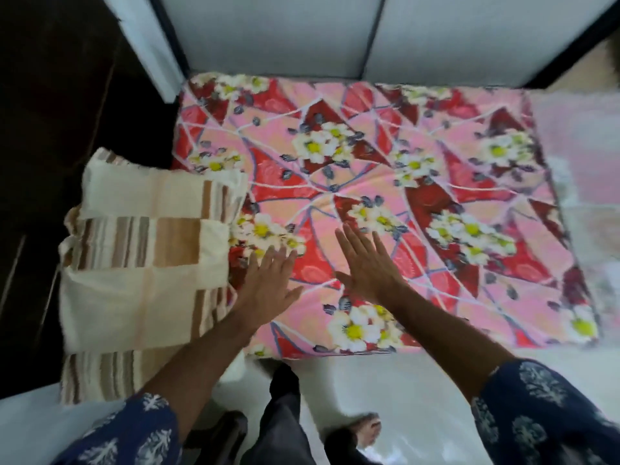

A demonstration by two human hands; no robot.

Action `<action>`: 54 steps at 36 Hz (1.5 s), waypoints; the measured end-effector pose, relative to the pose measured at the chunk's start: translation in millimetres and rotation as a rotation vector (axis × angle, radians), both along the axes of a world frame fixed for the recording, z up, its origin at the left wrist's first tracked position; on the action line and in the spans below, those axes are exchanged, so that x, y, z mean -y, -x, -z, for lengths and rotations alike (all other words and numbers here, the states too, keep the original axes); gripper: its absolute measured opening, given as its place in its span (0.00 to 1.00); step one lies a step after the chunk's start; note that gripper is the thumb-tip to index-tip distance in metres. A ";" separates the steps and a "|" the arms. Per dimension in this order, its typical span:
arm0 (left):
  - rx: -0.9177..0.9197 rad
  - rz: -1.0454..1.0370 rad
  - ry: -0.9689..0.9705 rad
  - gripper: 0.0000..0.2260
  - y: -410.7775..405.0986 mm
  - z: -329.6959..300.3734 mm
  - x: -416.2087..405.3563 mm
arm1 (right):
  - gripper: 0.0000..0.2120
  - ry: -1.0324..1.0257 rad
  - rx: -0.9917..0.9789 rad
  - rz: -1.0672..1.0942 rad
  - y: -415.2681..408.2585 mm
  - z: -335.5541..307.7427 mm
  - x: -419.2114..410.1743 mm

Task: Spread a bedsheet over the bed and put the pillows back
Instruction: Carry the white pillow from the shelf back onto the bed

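A pink and red bedsheet [419, 203] with white flowers covers the bed from the wall to the near edge. Two cream pillows with brown stripes lie at the bed's left end: one pillow [161, 193] farther back, the other pillow [141, 280] nearer me and overlapping it. My left hand [268, 280] lies flat on the sheet with straight fingers, just right of the near pillow. My right hand [369, 263] is spread flat on the sheet beside it. Neither hand holds anything.
Grey wall panels [275, 35] rise behind the bed. Dark furniture [60, 112] stands to the left of the pillows. A pale shiny floor [419, 391] runs along the bed's near edge, where my legs and a bare foot [365, 431] show. A pinkish mat [583, 156] lies at the right.
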State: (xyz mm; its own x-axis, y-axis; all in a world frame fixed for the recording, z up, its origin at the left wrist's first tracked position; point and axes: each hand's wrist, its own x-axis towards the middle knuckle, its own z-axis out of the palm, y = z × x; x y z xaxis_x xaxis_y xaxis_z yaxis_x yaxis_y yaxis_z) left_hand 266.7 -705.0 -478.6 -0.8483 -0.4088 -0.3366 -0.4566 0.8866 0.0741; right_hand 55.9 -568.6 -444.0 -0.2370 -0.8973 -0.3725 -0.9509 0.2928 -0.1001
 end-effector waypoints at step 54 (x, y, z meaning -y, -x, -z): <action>-0.699 1.480 -0.022 0.37 803.0 -355.5 -907.9 | 0.42 0.222 -0.656 1.637 422.6 -329.1 -986.3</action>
State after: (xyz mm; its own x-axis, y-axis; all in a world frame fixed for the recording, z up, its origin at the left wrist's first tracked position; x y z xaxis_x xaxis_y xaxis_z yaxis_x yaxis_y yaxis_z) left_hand -536.3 203.0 -123.1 -0.4542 0.8507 0.2644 0.8660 0.4913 -0.0932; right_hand -366.7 417.7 -114.9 -0.9010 0.3705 0.2256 0.3746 0.9268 -0.0257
